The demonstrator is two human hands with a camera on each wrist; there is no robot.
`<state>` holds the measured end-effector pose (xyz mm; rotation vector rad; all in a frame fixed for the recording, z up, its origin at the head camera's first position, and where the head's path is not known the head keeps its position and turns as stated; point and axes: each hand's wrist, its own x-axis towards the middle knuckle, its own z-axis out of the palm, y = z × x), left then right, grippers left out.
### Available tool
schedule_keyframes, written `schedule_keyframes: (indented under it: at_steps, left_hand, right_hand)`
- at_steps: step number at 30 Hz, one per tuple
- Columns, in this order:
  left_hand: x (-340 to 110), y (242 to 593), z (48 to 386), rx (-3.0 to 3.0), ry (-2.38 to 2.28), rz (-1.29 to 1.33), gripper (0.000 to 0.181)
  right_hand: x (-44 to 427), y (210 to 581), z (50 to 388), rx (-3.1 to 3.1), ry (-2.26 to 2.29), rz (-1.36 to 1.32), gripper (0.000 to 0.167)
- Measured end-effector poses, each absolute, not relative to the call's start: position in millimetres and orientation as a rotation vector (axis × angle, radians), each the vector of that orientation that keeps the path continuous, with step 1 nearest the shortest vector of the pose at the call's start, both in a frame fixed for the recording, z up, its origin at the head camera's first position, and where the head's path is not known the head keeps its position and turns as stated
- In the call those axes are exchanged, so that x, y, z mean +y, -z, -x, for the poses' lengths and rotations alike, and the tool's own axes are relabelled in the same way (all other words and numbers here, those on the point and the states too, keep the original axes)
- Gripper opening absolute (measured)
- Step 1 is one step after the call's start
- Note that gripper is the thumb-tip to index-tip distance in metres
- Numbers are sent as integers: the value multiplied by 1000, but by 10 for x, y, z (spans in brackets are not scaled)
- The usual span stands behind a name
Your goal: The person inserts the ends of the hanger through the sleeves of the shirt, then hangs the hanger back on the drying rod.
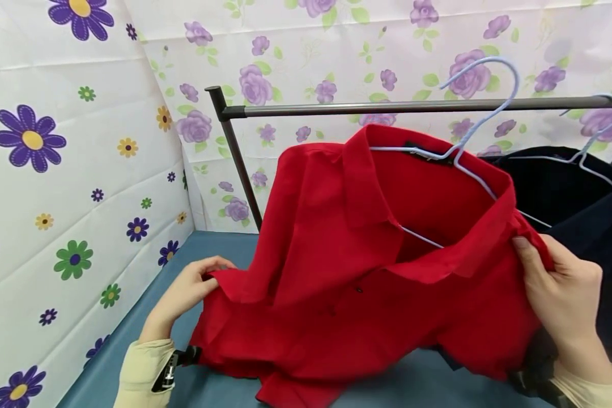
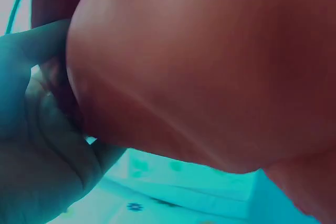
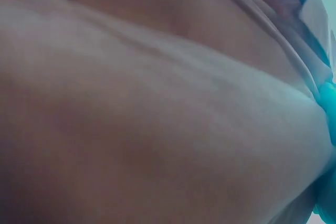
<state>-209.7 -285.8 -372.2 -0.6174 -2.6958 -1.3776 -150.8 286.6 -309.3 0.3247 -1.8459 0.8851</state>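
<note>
A red collared shirt (image 1: 331,266) hangs on a pale blue hanger (image 1: 489,116), tilted in front of the rack. The hanger's hook rises above the rail; whether it rests on the rail I cannot tell. My left hand (image 1: 191,289) pinches the edge of one sleeve, at the left of the head view. At the right, my right hand (image 1: 563,283) grips the shirt near the other shoulder, thumb in front. Red cloth fills most of the left wrist view, beside the left hand (image 2: 47,129). In the right wrist view the shirt (image 3: 157,114) hides nearly all of the hand.
A metal clothes rack (image 1: 336,109) runs across the back, its left post (image 1: 241,170) slanting down. A dark garment (image 1: 591,226) hangs from another pale hanger (image 1: 604,127) at the right. Below lies a blue-grey surface (image 1: 408,385). Flowered sheets (image 1: 102,198) line the left and back.
</note>
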Motion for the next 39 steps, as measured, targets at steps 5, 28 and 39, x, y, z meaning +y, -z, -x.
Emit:
schedule_keyframes:
  at_steps: [5,28,39]
  left_hand:
    - [-2810,3971,2141,-2804,1308,588,13]
    - [-2845,4411,2116,-2979,1312,646,12]
    - [-2579,4106,2287,-2724,1469,519,18]
  right_hand:
    - [2879,3102,1504,-1896,-800,-311,23]
    - [3043,3180,1612,-1926,-804,-22,23]
    - [3132,3101,1593,-1939,-776,85,30]
